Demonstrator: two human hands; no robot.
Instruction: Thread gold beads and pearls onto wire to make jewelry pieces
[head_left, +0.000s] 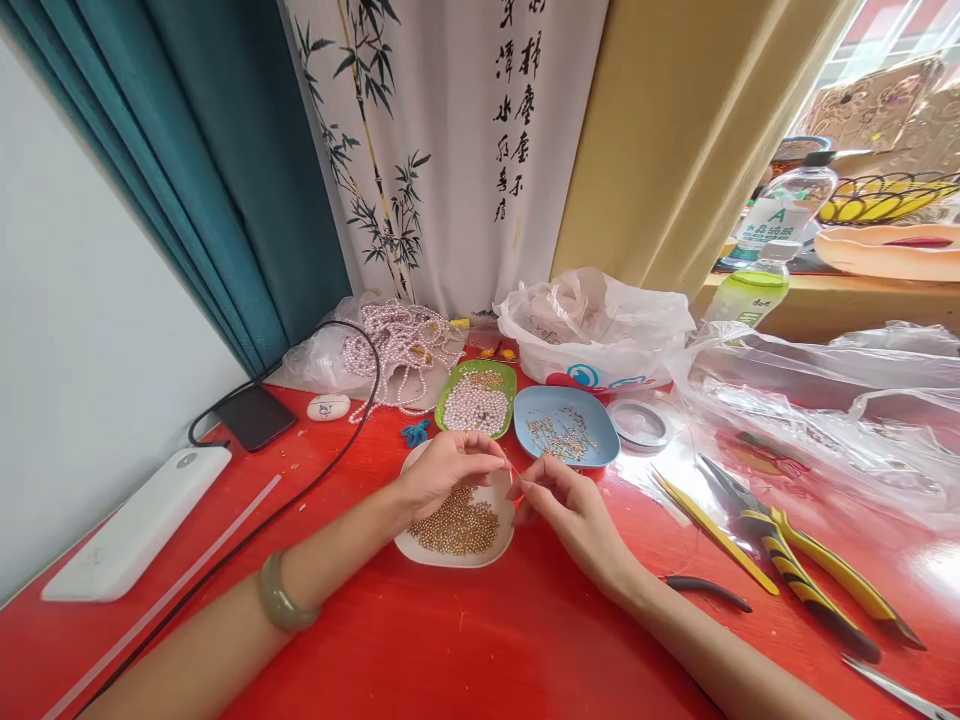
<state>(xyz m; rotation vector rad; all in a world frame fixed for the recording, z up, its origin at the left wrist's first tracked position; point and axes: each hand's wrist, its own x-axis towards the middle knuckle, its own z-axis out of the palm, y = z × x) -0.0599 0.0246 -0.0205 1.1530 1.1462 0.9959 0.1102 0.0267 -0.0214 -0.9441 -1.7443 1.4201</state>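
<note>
My left hand [452,470] is above a white dish [407,548] holding a heap of small gold beads [459,525]. Its thumb and fingertips are pinched together. Just to the right, by the dish's edge, my right hand [559,500] also pinches with thumb and forefinger. A thin thread [516,472] seems to run between the two sets of fingertips; any bead on it is too small to make out. Behind the hands are a green dish [441,425] of pearly white beads [472,405] and a blue dish [602,450] with small gold-coloured pieces [559,435].
Pliers [795,560], yellow tweezers [720,535] and scissors [896,685] lie at right. Near the blue dish sits a clear spool [637,425]. Plastic bags [600,340] and pink bead strands [405,340] line the back. A black cable [330,465], phone [255,415] and white power bank [139,525] occupy the left.
</note>
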